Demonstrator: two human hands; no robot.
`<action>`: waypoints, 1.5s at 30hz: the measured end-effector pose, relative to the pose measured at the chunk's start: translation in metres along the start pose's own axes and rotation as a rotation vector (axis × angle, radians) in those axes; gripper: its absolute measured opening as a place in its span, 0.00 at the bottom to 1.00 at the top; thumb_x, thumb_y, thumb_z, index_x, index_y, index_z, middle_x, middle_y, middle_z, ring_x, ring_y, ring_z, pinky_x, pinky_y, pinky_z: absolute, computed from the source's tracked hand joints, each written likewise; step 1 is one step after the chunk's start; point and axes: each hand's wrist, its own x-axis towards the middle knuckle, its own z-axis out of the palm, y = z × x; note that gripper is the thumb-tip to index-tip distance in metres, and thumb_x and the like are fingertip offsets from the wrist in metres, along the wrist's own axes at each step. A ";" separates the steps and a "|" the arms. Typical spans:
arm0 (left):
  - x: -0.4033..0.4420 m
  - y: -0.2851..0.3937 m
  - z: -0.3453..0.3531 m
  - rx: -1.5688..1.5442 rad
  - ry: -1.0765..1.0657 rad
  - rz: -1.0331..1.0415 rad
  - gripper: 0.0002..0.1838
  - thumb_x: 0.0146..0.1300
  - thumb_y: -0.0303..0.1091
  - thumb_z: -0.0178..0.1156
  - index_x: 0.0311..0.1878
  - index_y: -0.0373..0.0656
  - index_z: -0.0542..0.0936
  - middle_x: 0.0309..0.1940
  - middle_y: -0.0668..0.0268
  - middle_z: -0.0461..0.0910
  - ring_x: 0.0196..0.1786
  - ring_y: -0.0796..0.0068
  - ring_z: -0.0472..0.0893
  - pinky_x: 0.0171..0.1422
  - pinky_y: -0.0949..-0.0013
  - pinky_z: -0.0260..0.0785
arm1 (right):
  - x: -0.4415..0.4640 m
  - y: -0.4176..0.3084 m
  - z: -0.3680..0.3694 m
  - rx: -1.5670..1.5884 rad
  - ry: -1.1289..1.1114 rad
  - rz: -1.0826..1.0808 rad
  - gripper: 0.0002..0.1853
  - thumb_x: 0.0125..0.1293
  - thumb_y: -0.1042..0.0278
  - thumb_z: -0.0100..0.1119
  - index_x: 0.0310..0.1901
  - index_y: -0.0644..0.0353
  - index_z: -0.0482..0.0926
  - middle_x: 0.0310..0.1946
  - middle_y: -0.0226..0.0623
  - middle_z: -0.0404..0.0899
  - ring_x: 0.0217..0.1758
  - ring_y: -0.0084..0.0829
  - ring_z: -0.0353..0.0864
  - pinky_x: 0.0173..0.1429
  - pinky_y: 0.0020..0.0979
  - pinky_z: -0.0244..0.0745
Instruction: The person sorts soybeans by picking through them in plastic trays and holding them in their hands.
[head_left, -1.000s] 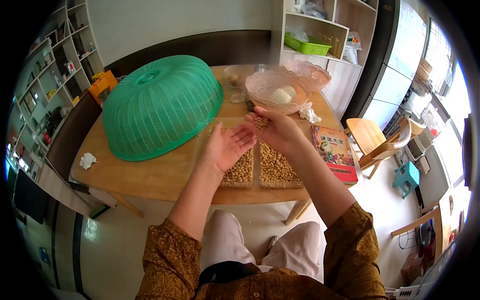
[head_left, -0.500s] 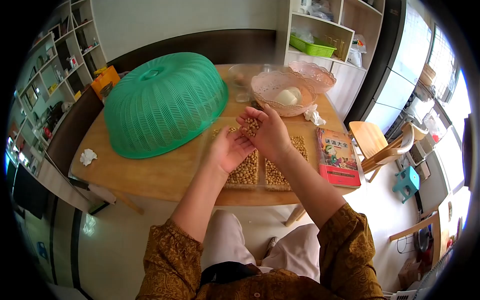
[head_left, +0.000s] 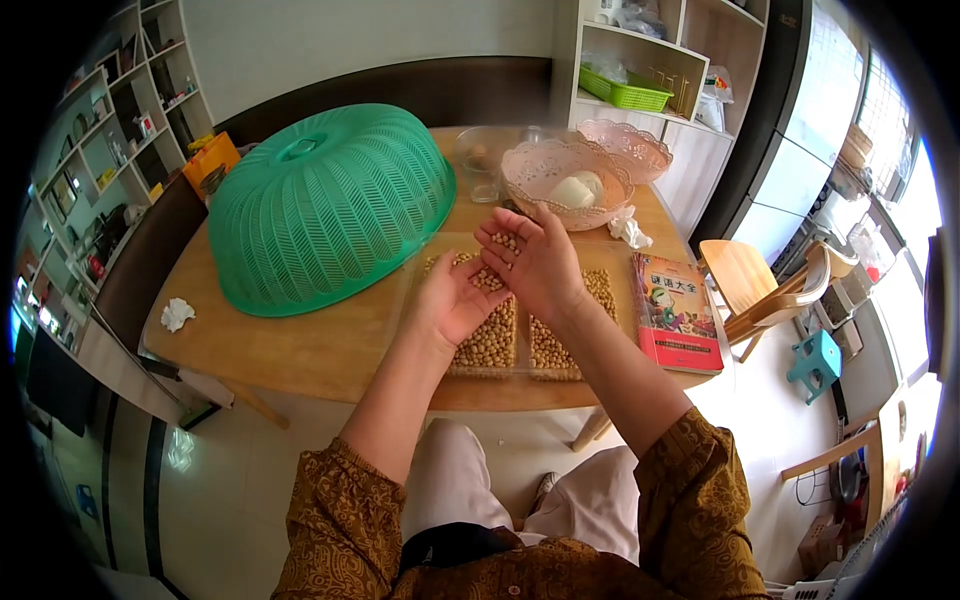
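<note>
My right hand is cupped, palm up, with a small heap of round tan soybeans in its palm and fingers. Against it rests my left hand, also cupped, with a few beans along its fingers. Both hands are over a clear tray with two compartments. Soybeans fill the left compartment, and more soybeans lie in the right one. My hands and forearms hide part of both.
A large green mesh food cover stands on the left of the table. Behind the tray is a pink basket with white objects inside. A red book and crumpled tissue lie at the right; another tissue is far left.
My hands stay together over the tray with only a slight shift. The beans now lie more spread out, across the right palm and down to the left fingers.
</note>
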 end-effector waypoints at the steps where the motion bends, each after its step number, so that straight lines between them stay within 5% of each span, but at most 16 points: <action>1: 0.000 0.000 0.001 0.004 0.005 0.003 0.28 0.74 0.49 0.25 0.62 0.35 0.57 0.59 0.56 0.63 0.62 0.58 0.65 0.66 0.47 0.60 | 0.000 0.000 0.000 -0.010 -0.006 -0.004 0.26 0.69 0.43 0.37 0.49 0.61 0.71 0.46 0.38 0.72 0.56 0.37 0.68 0.63 0.37 0.59; 8: 0.000 -0.001 0.001 -0.008 0.014 0.011 0.27 0.74 0.49 0.24 0.61 0.36 0.58 0.57 0.57 0.65 0.60 0.59 0.67 0.66 0.47 0.61 | -0.003 0.001 0.005 -0.154 -0.048 -0.030 0.31 0.69 0.40 0.35 0.53 0.63 0.72 0.51 0.38 0.72 0.57 0.33 0.68 0.63 0.34 0.59; 20: 0.008 0.000 -0.011 0.031 -0.044 0.036 0.24 0.74 0.48 0.27 0.57 0.40 0.64 0.48 0.56 0.71 0.52 0.61 0.71 0.63 0.50 0.63 | -0.010 0.007 0.008 -0.580 -0.230 -0.068 0.37 0.66 0.33 0.32 0.55 0.59 0.74 0.49 0.34 0.75 0.43 0.26 0.70 0.52 0.30 0.62; 25: 0.009 0.001 -0.006 0.170 0.088 0.239 0.27 0.72 0.52 0.32 0.52 0.37 0.70 0.45 0.55 0.74 0.48 0.65 0.73 0.58 0.59 0.65 | -0.007 0.004 0.004 -0.726 -0.090 -0.444 0.32 0.68 0.39 0.38 0.52 0.62 0.75 0.49 0.38 0.75 0.49 0.31 0.71 0.57 0.36 0.63; 31: 0.006 -0.005 -0.002 0.606 0.175 0.371 0.33 0.71 0.55 0.27 0.51 0.38 0.75 0.42 0.61 0.77 0.48 0.70 0.73 0.62 0.62 0.60 | -0.025 -0.029 -0.013 -1.044 0.026 -0.496 0.21 0.71 0.54 0.44 0.50 0.65 0.76 0.48 0.40 0.75 0.55 0.32 0.70 0.61 0.32 0.62; 35: 0.001 -0.007 0.010 0.744 0.160 0.431 0.36 0.70 0.57 0.24 0.50 0.39 0.77 0.44 0.63 0.79 0.52 0.71 0.73 0.66 0.62 0.55 | -0.033 -0.068 -0.049 -0.989 0.210 -0.547 0.20 0.71 0.56 0.44 0.50 0.64 0.76 0.47 0.37 0.77 0.52 0.30 0.73 0.57 0.31 0.64; 37: -0.005 -0.009 0.016 1.056 0.109 0.518 0.37 0.70 0.58 0.24 0.52 0.40 0.77 0.51 0.60 0.77 0.61 0.68 0.69 0.70 0.62 0.50 | -0.028 -0.084 -0.080 -0.965 0.281 -0.558 0.19 0.71 0.55 0.43 0.51 0.61 0.76 0.48 0.35 0.77 0.52 0.27 0.73 0.56 0.30 0.65; 42: 0.005 -0.017 0.013 1.346 0.105 0.673 0.38 0.70 0.59 0.25 0.54 0.35 0.76 0.56 0.52 0.73 0.64 0.60 0.68 0.70 0.62 0.51 | -0.016 -0.110 -0.140 -0.644 0.753 -0.802 0.16 0.69 0.63 0.43 0.45 0.67 0.76 0.43 0.40 0.76 0.45 0.29 0.76 0.51 0.31 0.69; 45: 0.005 -0.021 0.014 1.419 0.103 0.685 0.36 0.71 0.57 0.28 0.53 0.34 0.76 0.56 0.51 0.73 0.63 0.59 0.68 0.68 0.62 0.54 | 0.004 -0.101 -0.197 -0.631 0.830 -0.786 0.15 0.67 0.66 0.44 0.45 0.68 0.76 0.42 0.41 0.77 0.44 0.30 0.76 0.49 0.31 0.69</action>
